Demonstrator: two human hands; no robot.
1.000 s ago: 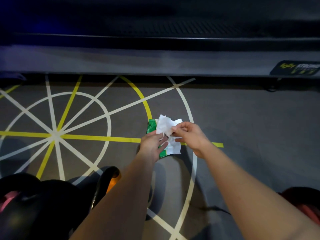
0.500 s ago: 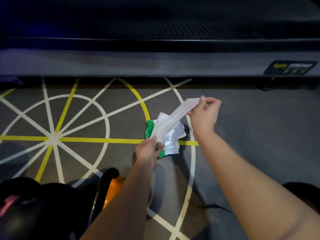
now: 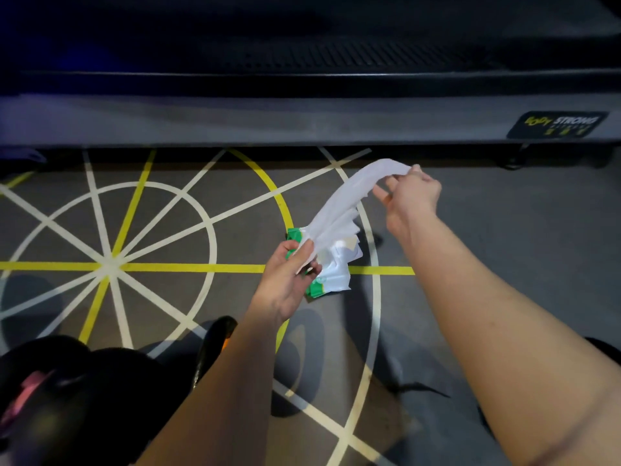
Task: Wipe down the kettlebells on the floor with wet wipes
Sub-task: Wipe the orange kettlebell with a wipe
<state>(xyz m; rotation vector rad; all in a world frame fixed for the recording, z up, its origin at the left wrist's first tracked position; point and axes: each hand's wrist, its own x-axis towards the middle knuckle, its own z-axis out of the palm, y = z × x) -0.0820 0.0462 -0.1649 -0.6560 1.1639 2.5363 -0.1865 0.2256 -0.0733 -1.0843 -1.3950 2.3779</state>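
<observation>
A white wet wipe [image 3: 346, 200] stretches up and to the right from a green and white wipes pack [image 3: 331, 277] lying on the floor. My right hand [image 3: 411, 196] pinches the wipe's far end at the upper right. My left hand [image 3: 289, 277] is over the pack's left side, and its thumb and fingers pinch the wipe's lower end. At the bottom left are a black kettlebell with a pink mark [image 3: 43, 401] and a black kettlebell handle with orange [image 3: 215, 344], partly hidden by my left forearm.
The grey floor [image 3: 504, 250] carries white and yellow lines that form a wheel pattern [image 3: 111, 264]. A long dark machine base with a yellow-lettered label [image 3: 557, 124] runs across the top. A dark rounded object [image 3: 608, 356] shows at the right edge behind my right arm.
My right hand has drawn the wipe out of the pack, moving up and to the right. The wipe is now stretched long, while my left hand has stayed at the pack.
</observation>
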